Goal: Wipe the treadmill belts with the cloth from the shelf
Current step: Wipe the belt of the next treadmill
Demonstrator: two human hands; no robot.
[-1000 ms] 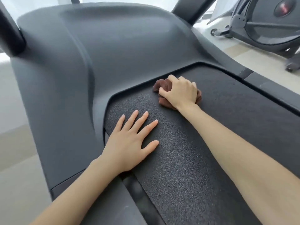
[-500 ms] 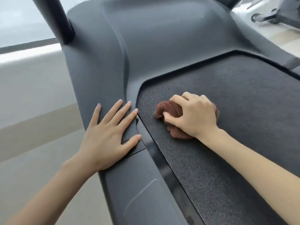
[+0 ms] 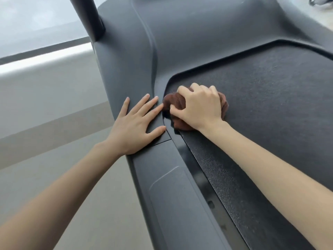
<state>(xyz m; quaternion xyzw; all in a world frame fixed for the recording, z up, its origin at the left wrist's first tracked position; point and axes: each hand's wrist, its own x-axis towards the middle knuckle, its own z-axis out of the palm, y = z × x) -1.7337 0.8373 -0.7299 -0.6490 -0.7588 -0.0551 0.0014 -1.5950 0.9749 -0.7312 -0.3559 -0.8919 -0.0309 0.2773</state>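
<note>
Head view. Right hand (image 3: 199, 107) grips a bunched brown cloth (image 3: 175, 102), fingers curled over it and thumb tucked against its near side. The cloth sits on the textured black treadmill belt (image 3: 266, 109), at the belt's front left corner, its left edge reaching the dark gap beside the side rail (image 3: 162, 179). Cloth also shows past the hand on the right. Left hand (image 3: 137, 126) lies flat on the grey side rail where it meets the motor cover (image 3: 189, 38), fingers straight and spread, holding nothing; index fingertip just beside the cloth, whether touching it cannot be told. A dark upright post (image 3: 88, 17) rises at upper left. Pale floor (image 3: 54, 141) lies left of the machine.
</note>
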